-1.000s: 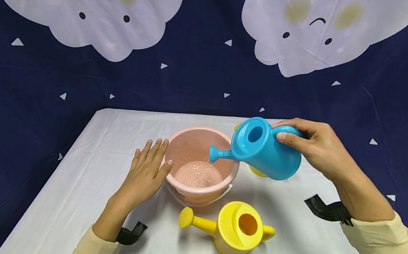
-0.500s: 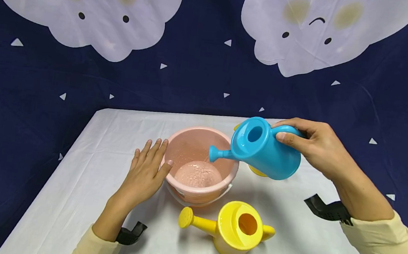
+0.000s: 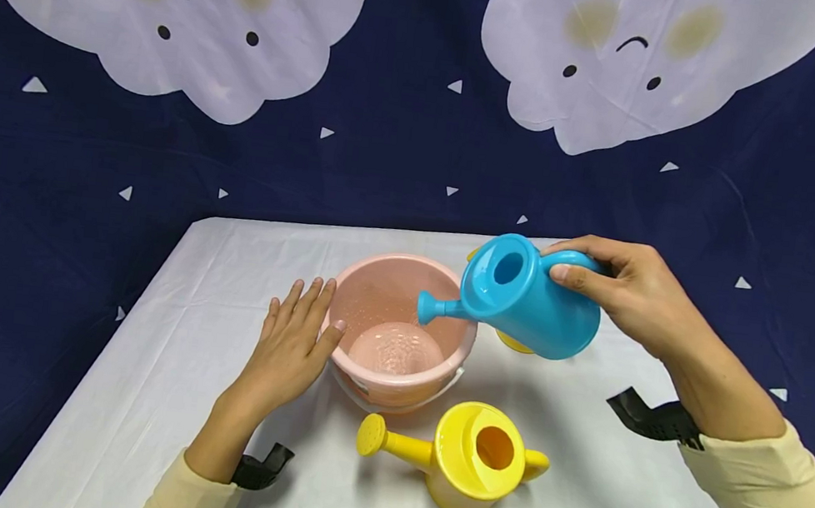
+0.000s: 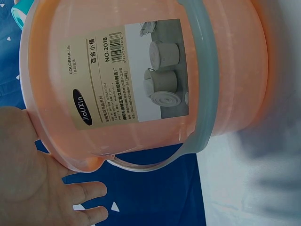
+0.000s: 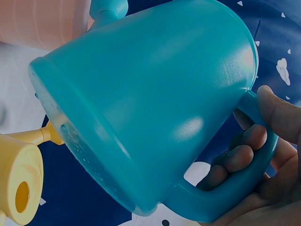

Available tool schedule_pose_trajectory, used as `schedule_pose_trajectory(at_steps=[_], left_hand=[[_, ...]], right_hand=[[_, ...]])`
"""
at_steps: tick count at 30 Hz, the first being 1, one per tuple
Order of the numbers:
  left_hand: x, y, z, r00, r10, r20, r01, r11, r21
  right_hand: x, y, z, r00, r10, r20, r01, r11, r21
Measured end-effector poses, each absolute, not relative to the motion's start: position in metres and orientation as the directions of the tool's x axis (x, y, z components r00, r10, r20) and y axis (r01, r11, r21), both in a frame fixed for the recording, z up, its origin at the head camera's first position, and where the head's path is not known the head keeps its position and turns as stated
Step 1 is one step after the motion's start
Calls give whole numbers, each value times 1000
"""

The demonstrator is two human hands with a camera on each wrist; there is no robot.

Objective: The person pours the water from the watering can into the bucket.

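My right hand (image 3: 625,291) grips the handle of a blue watering can (image 3: 527,297), tilted with its spout (image 3: 435,307) over a pink bucket (image 3: 373,288). Water (image 3: 397,347) lies in the bucket's bottom. In the right wrist view my fingers (image 5: 240,157) curl through the blue can's handle (image 5: 235,188). My left hand (image 3: 291,346) rests flat against the bucket's left side with straight fingers; the left wrist view shows its palm (image 4: 33,183) against the labelled bucket wall (image 4: 141,80).
A yellow watering can (image 3: 470,458) stands on the white table (image 3: 159,377) in front of the bucket, spout pointing left. Another yellow object (image 3: 514,343) is partly hidden behind the blue can. A dark blue cloud backdrop (image 3: 390,143) hangs behind.
The splashing on the water in the bucket has calmed. Both hands and the blue can have stayed nearly still.
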State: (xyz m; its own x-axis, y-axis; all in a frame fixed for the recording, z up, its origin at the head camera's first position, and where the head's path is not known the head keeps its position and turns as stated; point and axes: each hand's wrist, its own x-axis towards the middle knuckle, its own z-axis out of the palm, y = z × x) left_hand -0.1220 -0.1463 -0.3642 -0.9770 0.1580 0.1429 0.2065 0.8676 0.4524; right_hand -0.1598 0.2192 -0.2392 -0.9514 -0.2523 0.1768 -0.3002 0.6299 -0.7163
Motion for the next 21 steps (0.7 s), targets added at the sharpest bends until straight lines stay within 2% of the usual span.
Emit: schedule_pose_trajectory(at_steps=[21], left_hand=[[-122, -147, -365, -977, 160, 142, 208, 867, 452]], right_hand=[[-160, 219, -240, -952, -248, 182, -301, 634, -712]])
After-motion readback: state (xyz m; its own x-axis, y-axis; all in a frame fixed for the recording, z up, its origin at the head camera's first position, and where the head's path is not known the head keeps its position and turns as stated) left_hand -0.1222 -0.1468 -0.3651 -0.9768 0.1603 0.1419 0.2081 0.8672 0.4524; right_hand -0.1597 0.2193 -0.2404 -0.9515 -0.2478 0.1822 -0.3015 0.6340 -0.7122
